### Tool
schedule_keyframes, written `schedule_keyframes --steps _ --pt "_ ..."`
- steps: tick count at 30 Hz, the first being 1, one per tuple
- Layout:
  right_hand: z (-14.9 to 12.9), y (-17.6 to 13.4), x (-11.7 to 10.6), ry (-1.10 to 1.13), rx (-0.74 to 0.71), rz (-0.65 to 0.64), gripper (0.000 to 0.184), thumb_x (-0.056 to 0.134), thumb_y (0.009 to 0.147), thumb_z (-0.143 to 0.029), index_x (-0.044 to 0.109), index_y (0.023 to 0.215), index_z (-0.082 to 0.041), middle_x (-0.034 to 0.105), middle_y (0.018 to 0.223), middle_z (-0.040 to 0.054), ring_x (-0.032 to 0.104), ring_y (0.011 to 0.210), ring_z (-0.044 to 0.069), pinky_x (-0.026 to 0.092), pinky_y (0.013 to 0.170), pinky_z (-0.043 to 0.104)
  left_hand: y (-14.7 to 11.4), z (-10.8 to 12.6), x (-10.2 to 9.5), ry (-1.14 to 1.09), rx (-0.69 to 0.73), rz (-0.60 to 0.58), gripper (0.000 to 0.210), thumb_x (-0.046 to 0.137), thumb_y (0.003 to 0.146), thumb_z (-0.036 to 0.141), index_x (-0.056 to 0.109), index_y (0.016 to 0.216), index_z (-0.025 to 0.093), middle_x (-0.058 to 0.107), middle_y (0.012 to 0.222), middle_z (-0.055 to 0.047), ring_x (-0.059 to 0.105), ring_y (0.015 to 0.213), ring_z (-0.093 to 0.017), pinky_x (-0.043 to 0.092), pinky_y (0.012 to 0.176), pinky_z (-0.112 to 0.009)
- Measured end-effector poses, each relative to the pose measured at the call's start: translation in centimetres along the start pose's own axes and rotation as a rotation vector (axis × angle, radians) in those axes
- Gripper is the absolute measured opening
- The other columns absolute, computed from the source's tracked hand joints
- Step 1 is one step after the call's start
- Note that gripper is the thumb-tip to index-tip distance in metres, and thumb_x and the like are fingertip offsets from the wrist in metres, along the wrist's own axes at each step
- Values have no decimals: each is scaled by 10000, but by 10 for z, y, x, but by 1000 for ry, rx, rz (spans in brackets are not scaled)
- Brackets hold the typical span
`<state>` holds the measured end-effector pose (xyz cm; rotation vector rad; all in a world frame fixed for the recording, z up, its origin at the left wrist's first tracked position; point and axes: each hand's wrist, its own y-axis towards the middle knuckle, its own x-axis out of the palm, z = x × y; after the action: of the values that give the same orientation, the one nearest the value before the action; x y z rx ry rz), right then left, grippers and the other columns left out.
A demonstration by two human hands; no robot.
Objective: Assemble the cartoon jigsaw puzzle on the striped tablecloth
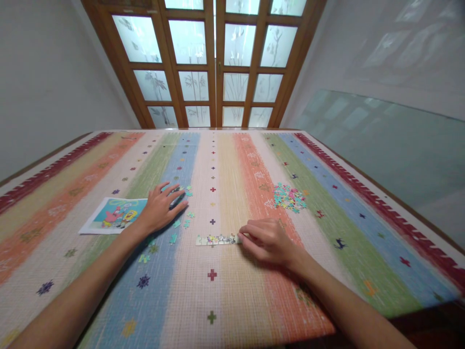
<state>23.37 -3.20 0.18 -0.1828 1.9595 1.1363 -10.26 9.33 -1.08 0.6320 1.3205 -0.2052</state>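
My left hand (162, 206) rests on the tablecloth with its fingers spread, over the right edge of a cartoon picture sheet (118, 214). Between its thumb and fingers is a dark patch that I cannot make out. Loose teal jigsaw pieces (173, 238) lie scattered beside and below that hand. A narrow strip of joined jigsaw pieces (217, 240) lies flat in front of me. At the strip's right end, my right hand (267, 240) has thumb and fingers pinched together on a puzzle piece, mostly hidden by the fingertips.
A heap of mixed jigsaw pieces (289, 198) lies beyond my right hand. A striped cloth (227, 300) covers the table. Wooden doors with frosted panes (218, 63) stand past the far edge, with a wall on each side.
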Motion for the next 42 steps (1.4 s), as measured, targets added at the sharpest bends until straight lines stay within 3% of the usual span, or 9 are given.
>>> schedule_keyframes --steps 5,14,18,29,42 --pt "-3 2 -2 -11 -15 17 263 494 979 -174 623 751 -188 530 545 -40 396 464 103 310 508 291 1 -1 9 -9 -48 -71 570 430 998 620 673 1335 230 621 1464 -119 426 1428 -411 380 1113 -626" --pt "-4 3 -5 11 -1 85 220 533 959 -156 641 770 -188 572 546 -35 438 451 99 337 509 277 2 -2 7 -56 -21 23 536 455 977 596 725 1229 208 703 1325 -138 520 1306 -386 407 1087 -605" --pt "-6 4 -6 28 20 109 225 537 957 -159 647 764 -196 561 535 -44 436 445 99 343 495 273 2 -2 7 -65 -32 33 536 468 963 606 743 1183 202 678 1368 -154 501 1325 -408 405 1085 -621" --pt "-10 9 -16 64 156 426 172 638 898 -132 648 736 -189 496 479 -71 394 380 73 295 400 230 7 -3 8 -124 -70 27 506 508 944 568 771 1168 198 728 1293 -122 564 1247 -369 412 1098 -580" --pt "-9 8 -13 79 162 408 182 622 897 -141 647 725 -197 499 487 -65 395 382 80 302 399 243 7 -1 10 -174 -121 7 502 486 944 556 793 1134 207 721 1308 -121 555 1237 -377 419 1077 -617"
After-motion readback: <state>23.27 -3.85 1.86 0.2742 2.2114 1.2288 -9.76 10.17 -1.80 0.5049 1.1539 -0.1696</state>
